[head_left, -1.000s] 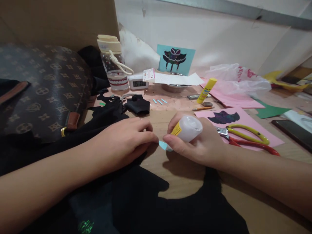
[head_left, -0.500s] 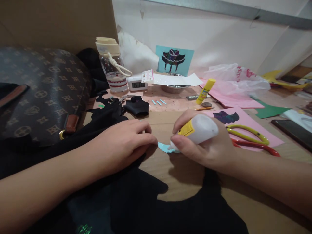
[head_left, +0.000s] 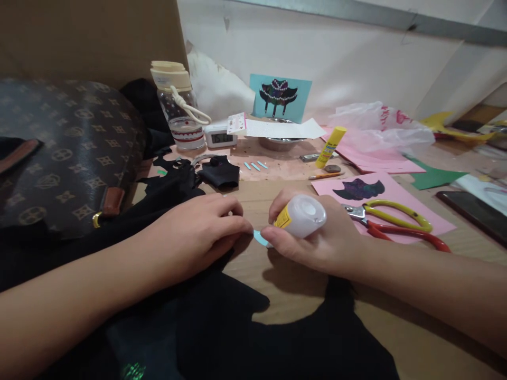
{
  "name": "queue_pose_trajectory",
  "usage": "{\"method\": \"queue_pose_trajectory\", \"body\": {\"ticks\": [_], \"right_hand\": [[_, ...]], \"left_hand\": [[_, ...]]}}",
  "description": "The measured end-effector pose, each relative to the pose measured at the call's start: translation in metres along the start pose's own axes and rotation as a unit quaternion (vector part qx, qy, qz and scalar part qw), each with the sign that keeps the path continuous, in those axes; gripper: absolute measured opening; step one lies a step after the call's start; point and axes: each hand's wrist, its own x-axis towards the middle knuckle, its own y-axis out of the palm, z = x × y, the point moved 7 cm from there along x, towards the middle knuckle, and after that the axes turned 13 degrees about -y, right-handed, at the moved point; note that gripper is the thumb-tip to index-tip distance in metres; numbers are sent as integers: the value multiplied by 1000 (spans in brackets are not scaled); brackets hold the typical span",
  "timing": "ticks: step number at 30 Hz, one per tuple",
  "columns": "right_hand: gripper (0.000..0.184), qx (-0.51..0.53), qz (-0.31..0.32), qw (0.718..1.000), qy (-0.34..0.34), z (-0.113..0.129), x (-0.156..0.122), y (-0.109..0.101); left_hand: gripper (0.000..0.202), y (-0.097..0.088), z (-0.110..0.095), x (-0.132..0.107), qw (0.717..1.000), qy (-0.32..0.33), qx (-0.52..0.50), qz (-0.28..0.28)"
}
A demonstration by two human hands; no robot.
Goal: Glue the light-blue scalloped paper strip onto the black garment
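My right hand (head_left: pixel 317 237) grips a translucent white glue bottle (head_left: pixel 303 217) with a yellow label, tilted nozzle-down. Its tip, mostly behind my thumb, is at a small light-blue paper cutout (head_left: pixel 260 238). The left end of that cutout is pinched between the fingers of my left hand (head_left: pixel 209 227), against the brown board (head_left: pixel 293 303). Part of the cutout is hidden by both hands. Black fabric (head_left: pixel 285 348) with a curved cut edge lies in front of me and under my left forearm.
Scissors (head_left: pixel 396 221) with yellow and red handles lie on pink paper (head_left: pixel 435 224) beside a dark shiny cutout (head_left: pixel 358 188). Behind are a glue stick (head_left: pixel 331 148), a water bottle (head_left: pixel 182 108), a clock (head_left: pixel 222 138), a metal bowl (head_left: pixel 279 143) and a decorated blue card (head_left: pixel 303 95). A patterned bag (head_left: pixel 75 153) stands left.
My right hand and the glue bottle have shifted left along the cutout, closer to my left hand. More of the scissors and the dark cutout now shows. My left hand keeps its hold.
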Motion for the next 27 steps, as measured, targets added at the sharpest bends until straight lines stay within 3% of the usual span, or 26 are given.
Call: {"method": "queue_pose_trajectory", "body": {"ticks": [9, 13, 16, 22, 27], "right_hand": [[30, 3, -14, 999, -31, 3, 0, -3], [27, -20, -80, 993, -84, 18, 6, -25], [20, 27, -134, 987, -88, 22, 9, -39], [31, 80, -48, 992, -85, 10, 9, -18], [30, 71, -58, 992, -86, 8, 8, -12]], "left_hand": [[24, 2, 2, -1, 1000, -8, -4, 7], [19, 1, 0, -1, 1000, -6, -2, 3], [19, 0, -1, 0, 1000, -3, -2, -4], [17, 1, -2, 0, 1000, -1, 1, -1], [17, 1, 0, -2, 1000, -8, 1, 5]]}}
